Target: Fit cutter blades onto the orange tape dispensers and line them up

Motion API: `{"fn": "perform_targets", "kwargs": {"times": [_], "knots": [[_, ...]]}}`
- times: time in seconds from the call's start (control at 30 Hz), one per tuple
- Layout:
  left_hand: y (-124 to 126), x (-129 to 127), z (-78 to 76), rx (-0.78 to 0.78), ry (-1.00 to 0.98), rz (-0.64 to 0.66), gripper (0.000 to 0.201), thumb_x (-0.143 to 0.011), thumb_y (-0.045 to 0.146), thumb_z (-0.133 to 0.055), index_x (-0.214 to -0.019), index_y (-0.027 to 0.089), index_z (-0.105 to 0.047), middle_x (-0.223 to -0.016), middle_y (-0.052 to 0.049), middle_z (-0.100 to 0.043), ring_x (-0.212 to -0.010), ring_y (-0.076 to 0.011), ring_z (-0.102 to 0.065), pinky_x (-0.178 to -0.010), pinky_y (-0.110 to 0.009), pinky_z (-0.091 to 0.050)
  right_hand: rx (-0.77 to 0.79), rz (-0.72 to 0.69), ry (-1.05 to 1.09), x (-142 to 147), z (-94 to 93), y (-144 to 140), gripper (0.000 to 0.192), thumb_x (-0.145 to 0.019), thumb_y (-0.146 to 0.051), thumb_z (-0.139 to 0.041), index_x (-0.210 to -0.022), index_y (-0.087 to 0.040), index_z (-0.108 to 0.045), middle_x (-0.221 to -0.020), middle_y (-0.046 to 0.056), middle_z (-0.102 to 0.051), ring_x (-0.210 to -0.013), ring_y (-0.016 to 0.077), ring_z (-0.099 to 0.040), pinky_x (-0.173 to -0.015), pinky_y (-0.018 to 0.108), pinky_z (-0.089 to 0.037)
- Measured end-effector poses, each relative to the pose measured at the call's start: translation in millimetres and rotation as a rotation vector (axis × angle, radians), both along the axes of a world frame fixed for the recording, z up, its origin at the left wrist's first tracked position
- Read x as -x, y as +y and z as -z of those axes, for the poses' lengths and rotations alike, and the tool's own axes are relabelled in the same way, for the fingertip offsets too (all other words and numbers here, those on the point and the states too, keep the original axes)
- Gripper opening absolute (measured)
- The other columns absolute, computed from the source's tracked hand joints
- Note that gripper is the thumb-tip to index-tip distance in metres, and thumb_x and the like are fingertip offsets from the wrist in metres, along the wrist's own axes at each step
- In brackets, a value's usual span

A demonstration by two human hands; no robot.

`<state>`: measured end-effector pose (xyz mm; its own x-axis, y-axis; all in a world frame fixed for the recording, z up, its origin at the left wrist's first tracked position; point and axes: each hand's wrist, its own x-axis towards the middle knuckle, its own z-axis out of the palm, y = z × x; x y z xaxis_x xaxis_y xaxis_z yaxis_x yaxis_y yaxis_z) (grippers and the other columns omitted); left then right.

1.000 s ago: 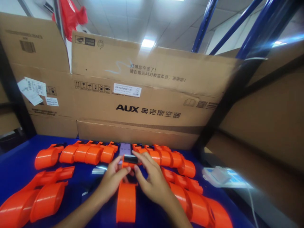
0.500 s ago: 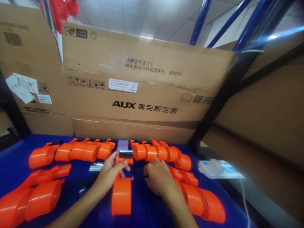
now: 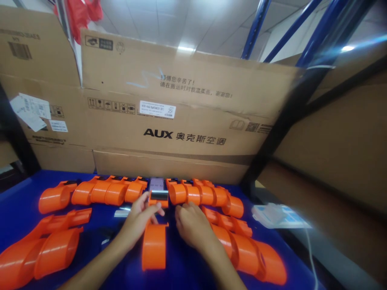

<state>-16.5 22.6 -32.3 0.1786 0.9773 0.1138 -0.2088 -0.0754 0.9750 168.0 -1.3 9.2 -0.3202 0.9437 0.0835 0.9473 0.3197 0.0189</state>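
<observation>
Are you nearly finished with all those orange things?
Hard to say. Many orange pieces already lie in rows along the back and in piles at both sides. One piece is in hand now: the left hand grips its black-tipped end, and the right hand rests beside it. How many are left is not visible.

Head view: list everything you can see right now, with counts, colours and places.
tape dispensers: many, too overlapped to count; orange, in rows on the table
centre dispenser: one, orange, between the hands
table: one, blue
cardboard boxes: several, brown, behind the table
phone: one, back row middle
white pad: one, right edge
rack posts: blue, upper right
left hand: fingers on the centre dispenser
right hand: beside it
</observation>
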Motion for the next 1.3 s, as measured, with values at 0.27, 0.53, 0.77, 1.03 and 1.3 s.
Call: {"fn": "perform_targets", "kwargs": {"times": [0.27,0.53,0.77,1.03,1.3], "knots": [[-0.2,-0.5,-2.0,0.014,-0.015,-0.016,0.038,-0.084,0.039,-0.069,-0.11,0.016,-0.055,-0.08,-0.006,-0.073,-0.051,-0.0114,-0.057,-0.052,-0.024,-0.048,0.018,0.126,0.058,-7.1,2.9,5.5,0.021,-0.092,-0.018,-0.05,-0.101,-0.017,-0.069,-0.102,0.015,-0.072,-0.093,0.0267,-0.067,-0.075,0.032,-0.046],[-0.2,-0.7,-3.1,0.014,0.018,-0.013,0.037,-0.084,0.04,-0.068,-0.108,0.016,-0.055,-0.074,-0.004,-0.072,-0.05,-0.012,-0.058,-0.05,-0.023,-0.047,0.0,0.167,0.059,3.7,12.5,7.0,0.015,-0.084,-0.016,-0.06,-0.093,-0.015,-0.071,-0.093,0.02,-0.073,-0.093,0.0338,-0.07,-0.072,0.036,-0.048],[1.6,-1.1,-7.3,0.004,-0.012,-0.027,0.037,-0.082,0.041,-0.068,-0.108,0.016,-0.056,-0.069,-0.002,-0.071,-0.046,-0.0109,-0.056,-0.046,-0.021,-0.044,-0.046,0.09,0.303,-7.9,6.6,16.1,0.008,-0.086,-0.016,-0.055,-0.087,-0.019,-0.062,-0.078,0.006,-0.07,-0.073,0.0203,-0.068,-0.062,0.025,-0.043],[5.0,-1.2,-0.8,-0.019,-0.039,-0.036,0.04,-0.081,0.045,-0.07,-0.108,0.017,-0.061,-0.084,-0.005,-0.073,-0.047,-0.0104,-0.058,-0.048,-0.023,-0.047,-0.03,-0.074,1.239,1.8,10.8,18.9,0.015,-0.095,-0.038,-0.054,-0.097,-0.024,-0.051,-0.072,-0.003,-0.061,-0.058,0.0168,-0.067,-0.055,0.027,-0.055],[2.9,-2.2,-3.2,-0.005,-0.062,-0.062,0.04,-0.079,0.045,-0.073,-0.106,0.018,-0.061,-0.083,-0.003,-0.072,-0.046,-0.0101,-0.059,-0.047,-0.022,-0.046,-0.155,-0.15,1.24,15.7,14.1,11.4,0.015,-0.097,-0.034,-0.054,-0.108,-0.024,-0.052,-0.1,0.008,-0.066,-0.081,0.0215,-0.073,-0.067,0.032,-0.062]]}}
